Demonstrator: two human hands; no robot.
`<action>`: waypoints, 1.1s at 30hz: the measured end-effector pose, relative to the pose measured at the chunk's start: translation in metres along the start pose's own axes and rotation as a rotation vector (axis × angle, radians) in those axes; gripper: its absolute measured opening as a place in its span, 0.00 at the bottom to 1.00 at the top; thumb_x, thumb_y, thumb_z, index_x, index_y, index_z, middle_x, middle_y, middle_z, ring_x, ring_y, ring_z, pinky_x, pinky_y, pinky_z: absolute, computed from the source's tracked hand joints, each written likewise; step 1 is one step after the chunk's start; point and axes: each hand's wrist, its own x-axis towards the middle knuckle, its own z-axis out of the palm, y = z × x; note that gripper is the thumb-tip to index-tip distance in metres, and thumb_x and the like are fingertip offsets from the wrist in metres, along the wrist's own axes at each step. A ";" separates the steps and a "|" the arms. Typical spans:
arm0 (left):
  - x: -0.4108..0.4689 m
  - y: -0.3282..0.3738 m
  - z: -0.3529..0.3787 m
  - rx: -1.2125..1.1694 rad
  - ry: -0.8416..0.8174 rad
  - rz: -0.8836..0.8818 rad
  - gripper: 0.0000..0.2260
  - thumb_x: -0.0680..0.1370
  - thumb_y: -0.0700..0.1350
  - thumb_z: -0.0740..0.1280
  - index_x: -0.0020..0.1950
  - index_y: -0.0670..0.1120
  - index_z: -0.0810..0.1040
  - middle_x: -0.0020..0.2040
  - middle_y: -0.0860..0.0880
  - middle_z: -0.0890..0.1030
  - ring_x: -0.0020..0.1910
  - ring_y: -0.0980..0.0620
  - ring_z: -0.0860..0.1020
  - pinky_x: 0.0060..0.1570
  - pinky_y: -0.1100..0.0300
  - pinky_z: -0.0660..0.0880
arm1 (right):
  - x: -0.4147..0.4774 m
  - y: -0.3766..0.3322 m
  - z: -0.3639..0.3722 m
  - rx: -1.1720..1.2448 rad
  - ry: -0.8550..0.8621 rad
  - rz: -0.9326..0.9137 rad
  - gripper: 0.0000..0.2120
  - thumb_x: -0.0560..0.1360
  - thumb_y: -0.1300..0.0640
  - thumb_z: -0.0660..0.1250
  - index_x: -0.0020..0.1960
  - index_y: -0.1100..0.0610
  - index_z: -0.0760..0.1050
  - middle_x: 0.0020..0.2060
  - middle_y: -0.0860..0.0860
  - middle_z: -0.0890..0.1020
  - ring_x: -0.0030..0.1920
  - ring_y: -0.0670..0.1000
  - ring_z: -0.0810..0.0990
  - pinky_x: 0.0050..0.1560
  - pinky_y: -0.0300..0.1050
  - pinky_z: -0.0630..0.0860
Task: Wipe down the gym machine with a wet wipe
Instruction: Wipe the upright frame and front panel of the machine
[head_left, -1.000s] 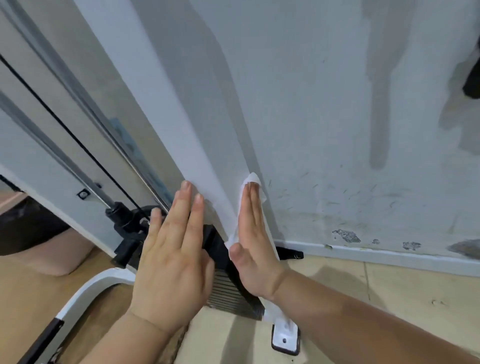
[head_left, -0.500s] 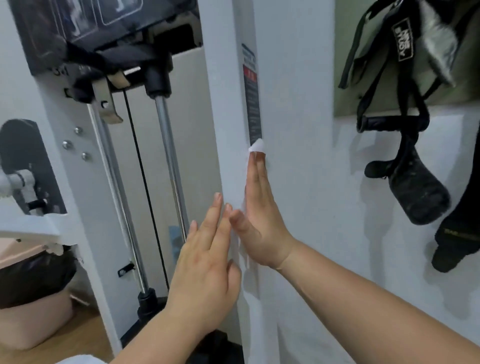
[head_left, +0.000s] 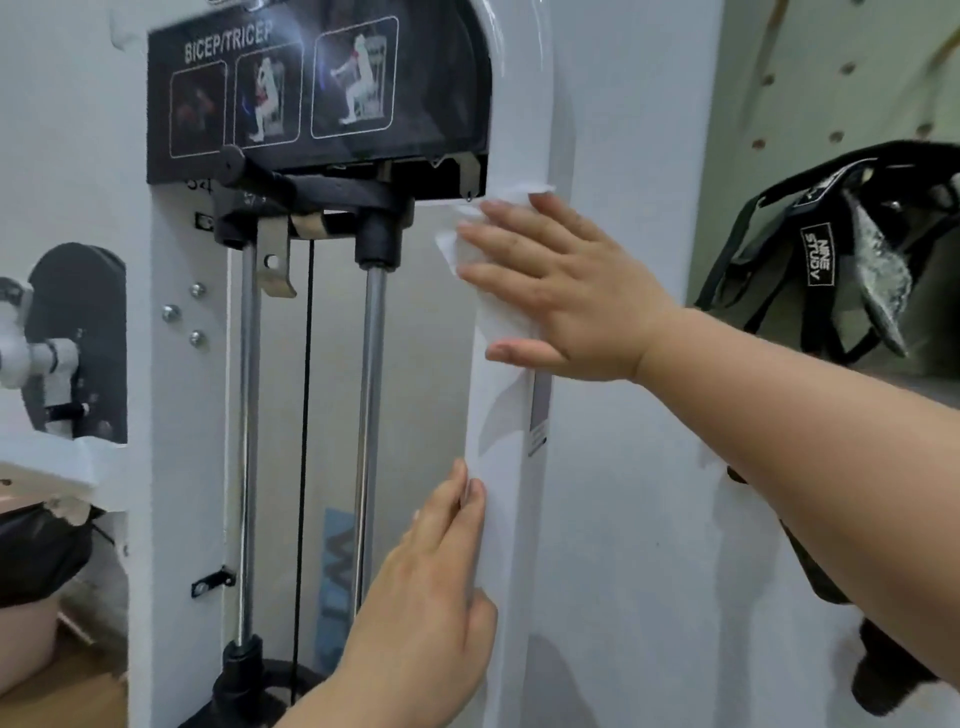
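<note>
High on the white post (head_left: 511, 545), the right hand (head_left: 566, 296) presses the wipe (head_left: 460, 249) flat, fingers straight, seemingly for full contact; at six o'clock the left hand (head_left: 426, 597), fingers straight, braces it

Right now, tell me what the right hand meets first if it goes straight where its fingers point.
The right hand, flat on the wet wipe, points left off the white post. Next in line: the black rod collar, though it probably sits deeper.
</note>
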 end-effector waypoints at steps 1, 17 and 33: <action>0.001 0.000 -0.001 -0.032 0.015 -0.004 0.37 0.76 0.50 0.57 0.82 0.57 0.42 0.79 0.66 0.33 0.77 0.68 0.49 0.71 0.73 0.53 | 0.007 0.005 -0.003 -0.014 -0.022 0.041 0.38 0.81 0.31 0.48 0.77 0.58 0.69 0.80 0.57 0.64 0.82 0.60 0.57 0.82 0.60 0.48; -0.004 -0.012 0.014 -0.367 0.134 0.043 0.32 0.75 0.45 0.62 0.79 0.58 0.60 0.79 0.73 0.48 0.78 0.67 0.54 0.75 0.58 0.63 | 0.023 0.035 -0.008 -0.031 0.006 0.082 0.43 0.81 0.29 0.48 0.80 0.61 0.62 0.80 0.61 0.61 0.81 0.65 0.56 0.81 0.61 0.47; -0.006 -0.010 0.016 -0.473 0.068 -0.038 0.36 0.73 0.41 0.57 0.81 0.56 0.55 0.78 0.75 0.47 0.78 0.69 0.48 0.78 0.48 0.62 | 0.009 0.027 0.002 -0.009 0.043 -0.003 0.47 0.78 0.26 0.48 0.79 0.64 0.63 0.78 0.61 0.65 0.80 0.65 0.59 0.79 0.68 0.53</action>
